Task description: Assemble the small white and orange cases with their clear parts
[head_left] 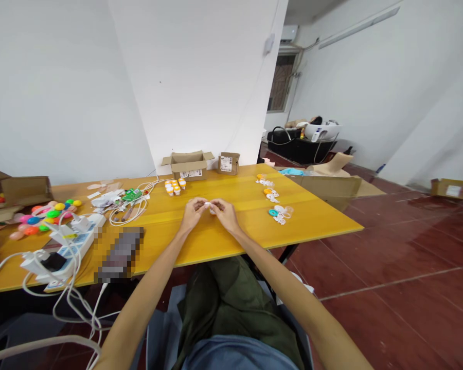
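Observation:
Over the middle of the yellow table, my left hand and my right hand meet. Their fingertips pinch a small white plastic piece from both sides; its exact kind is too small to make out. Another pale bit shows under the right fingers, partly hidden. Several small white containers with orange-yellow tops stand grouped beyond my left hand. Off to the right lie three small piles of parts: a far pile, a pile with an orange ring, and a nearer pile with a teal ring.
Two cardboard boxes, one open and one smaller, stand by the wall. On the left are colourful balls, a power strip with tangled white cables, a blurred-out phone and green-and-white packets.

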`<state>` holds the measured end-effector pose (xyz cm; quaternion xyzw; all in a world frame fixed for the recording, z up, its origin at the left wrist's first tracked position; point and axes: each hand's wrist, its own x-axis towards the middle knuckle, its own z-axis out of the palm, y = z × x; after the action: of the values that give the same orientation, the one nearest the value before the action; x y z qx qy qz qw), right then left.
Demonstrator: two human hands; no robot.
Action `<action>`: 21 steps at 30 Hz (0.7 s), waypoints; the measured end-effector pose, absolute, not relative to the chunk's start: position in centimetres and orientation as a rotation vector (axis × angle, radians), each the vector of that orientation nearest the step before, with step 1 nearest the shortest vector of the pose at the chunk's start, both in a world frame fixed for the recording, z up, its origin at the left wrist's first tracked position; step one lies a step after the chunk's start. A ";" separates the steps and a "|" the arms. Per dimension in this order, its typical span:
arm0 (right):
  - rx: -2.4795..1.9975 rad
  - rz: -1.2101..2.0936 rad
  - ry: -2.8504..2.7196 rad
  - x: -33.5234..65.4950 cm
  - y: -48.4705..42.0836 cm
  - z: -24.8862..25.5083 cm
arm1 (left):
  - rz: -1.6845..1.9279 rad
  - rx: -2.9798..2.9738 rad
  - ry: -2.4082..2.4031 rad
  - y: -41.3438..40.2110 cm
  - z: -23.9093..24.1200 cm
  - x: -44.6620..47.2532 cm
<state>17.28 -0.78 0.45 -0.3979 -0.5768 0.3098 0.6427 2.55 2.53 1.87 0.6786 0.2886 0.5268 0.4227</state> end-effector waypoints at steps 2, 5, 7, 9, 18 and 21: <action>-0.914 0.723 -1.305 17.3 -0.8 0.5 | 1.304 1.691 0.725 2.5 1.9 2.5; -0.914 0.747 -1.281 17.3 -0.6 0.4 | 1.287 1.688 0.730 2.6 1.9 2.5; -0.909 0.763 -1.262 17.3 -0.6 0.3 | 1.286 1.694 0.733 2.6 1.9 2.6; -0.904 0.781 -1.258 17.3 -0.6 0.3 | 1.292 1.704 0.734 2.6 1.9 2.6; -0.886 0.823 -1.268 17.3 -0.4 0.1 | 1.359 1.764 0.725 2.2 2.3 2.6; -0.887 0.835 -1.270 17.2 -0.4 0.1 | 1.369 1.798 0.746 2.0 2.5 2.5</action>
<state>17.19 -0.37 0.09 -0.3883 -0.5561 0.3656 0.6374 2.48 2.04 2.46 0.7014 0.2910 0.5339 0.3719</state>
